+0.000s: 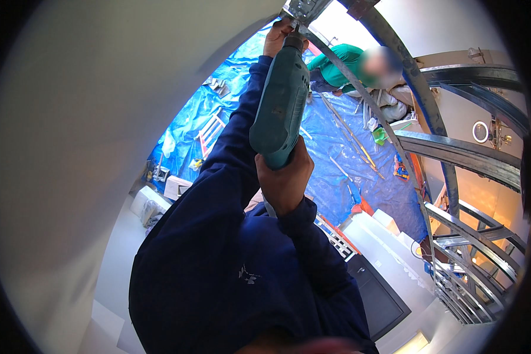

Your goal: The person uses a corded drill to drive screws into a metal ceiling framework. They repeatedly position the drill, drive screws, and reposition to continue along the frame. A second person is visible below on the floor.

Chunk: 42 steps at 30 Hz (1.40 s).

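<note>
Biggest first: one smooth, matte, pale wall (100, 118), filling everything left of the right hand (287, 180). Beyond that hand spreads the tarp (330, 168), blue plastic, glossy and crinkled all over. Out to the hand's right, bars (460, 152) of shiny grey metal, long channels and strips, overlapping too much for a sure count. Below it and right, one panel (374, 295), dark grey and flat. Above and right, one co-worker (343, 62) in a green top. And here's the drill (280, 100), just one: teal, rounded casing with vent slots, rising ahead of the right hand, which is wrapped round its handle. The left hand (277, 38) is farther up, fingers bent beside the drill's nose; whether it pinches anything, I can't tell. Smaller now: one round, white-rimmed ring (481, 131), far right of the right hand.
</note>
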Tool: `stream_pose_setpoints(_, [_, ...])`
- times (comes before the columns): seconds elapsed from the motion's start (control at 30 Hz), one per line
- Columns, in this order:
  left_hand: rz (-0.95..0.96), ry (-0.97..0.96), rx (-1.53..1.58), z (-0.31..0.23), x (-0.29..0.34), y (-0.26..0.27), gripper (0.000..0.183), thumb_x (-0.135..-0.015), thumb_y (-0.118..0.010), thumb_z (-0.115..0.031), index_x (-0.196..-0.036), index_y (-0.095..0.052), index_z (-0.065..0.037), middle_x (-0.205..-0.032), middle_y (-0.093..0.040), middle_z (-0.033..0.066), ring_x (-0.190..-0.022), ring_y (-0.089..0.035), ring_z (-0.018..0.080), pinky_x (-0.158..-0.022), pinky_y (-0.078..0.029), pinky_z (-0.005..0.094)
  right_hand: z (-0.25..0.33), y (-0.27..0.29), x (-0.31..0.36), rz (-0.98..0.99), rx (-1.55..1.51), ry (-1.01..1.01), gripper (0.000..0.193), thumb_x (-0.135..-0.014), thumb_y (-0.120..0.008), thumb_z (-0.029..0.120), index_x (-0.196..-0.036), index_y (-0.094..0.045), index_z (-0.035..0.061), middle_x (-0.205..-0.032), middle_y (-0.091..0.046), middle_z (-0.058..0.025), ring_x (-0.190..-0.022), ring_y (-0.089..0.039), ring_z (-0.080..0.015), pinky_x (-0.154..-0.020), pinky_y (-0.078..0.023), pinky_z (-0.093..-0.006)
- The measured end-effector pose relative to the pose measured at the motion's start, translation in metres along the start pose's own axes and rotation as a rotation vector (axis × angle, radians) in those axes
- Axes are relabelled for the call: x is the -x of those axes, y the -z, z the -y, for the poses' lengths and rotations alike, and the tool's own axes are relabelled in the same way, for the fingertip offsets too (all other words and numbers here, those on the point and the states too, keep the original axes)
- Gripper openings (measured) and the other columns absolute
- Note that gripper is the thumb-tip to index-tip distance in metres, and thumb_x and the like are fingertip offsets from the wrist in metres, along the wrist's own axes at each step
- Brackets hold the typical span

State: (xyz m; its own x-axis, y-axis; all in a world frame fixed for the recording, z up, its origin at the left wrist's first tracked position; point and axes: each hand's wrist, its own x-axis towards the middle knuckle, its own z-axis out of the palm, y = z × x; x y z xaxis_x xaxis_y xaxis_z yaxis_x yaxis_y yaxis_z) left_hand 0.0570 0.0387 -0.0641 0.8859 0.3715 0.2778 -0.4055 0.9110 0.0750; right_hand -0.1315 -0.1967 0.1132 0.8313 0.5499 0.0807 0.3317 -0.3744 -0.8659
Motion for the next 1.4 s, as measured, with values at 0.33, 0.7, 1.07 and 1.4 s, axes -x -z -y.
stream_pose_setpoints(0.33, [0.06,-0.039,-0.031,-0.004,0.012,-0.042,0.042,-0.1,-0.064,-0.046,-0.103,-0.063,-0.005,-0.078,-0.053,0.0023,-0.063,-0.049,0.0113,-0.055,-0.038,0.0249,-0.015,0.001,0.014,0.05,0.013,-0.015,0.034,-0.071,-0.078,0.006,-0.102,-0.063,-0.0018,-0.09,-0.072,-0.0199,-0.084,-0.073,-0.0376,-0.078,-0.055,-0.0417])
stream_pose_setpoints(0.7, [-0.142,-0.055,-0.082,0.001,0.029,-0.026,0.036,-0.105,-0.057,-0.045,-0.09,-0.052,-0.012,-0.066,-0.038,-0.0043,-0.05,-0.035,0.0065,-0.042,-0.028,0.0237,-0.038,0.052,0.049,0.206,-0.042,-0.067,0.046,-0.071,-0.084,0.011,-0.111,-0.063,0.0023,-0.097,-0.067,-0.0189,-0.092,-0.069,-0.0394,-0.078,-0.055,-0.0431])
stream_pose_setpoints(1.07, [-0.558,0.346,-0.189,0.117,0.146,-0.028,0.033,-0.111,-0.046,-0.03,-0.131,-0.059,-0.006,-0.064,-0.033,-0.0052,-0.048,-0.027,0.0068,-0.042,-0.024,0.0247,-0.108,0.186,0.163,0.008,-0.232,-0.098,0.048,-0.076,-0.078,0.012,-0.121,-0.063,0.0017,-0.106,-0.069,-0.0196,-0.097,-0.07,-0.0371,-0.084,-0.054,-0.0422])
stream_pose_setpoints(1.4, [-0.363,1.001,-0.346,0.368,0.2,-0.112,0.034,-0.11,-0.048,-0.02,-0.14,-0.052,-0.004,-0.068,-0.044,-0.0024,-0.048,-0.031,0.0052,-0.045,-0.027,0.0221,-0.164,0.286,0.264,-0.475,-0.113,-0.253,0.048,-0.074,-0.071,0.007,-0.12,-0.063,-0.0028,-0.108,-0.068,-0.0209,-0.097,-0.068,-0.0387,-0.087,-0.052,-0.0424])
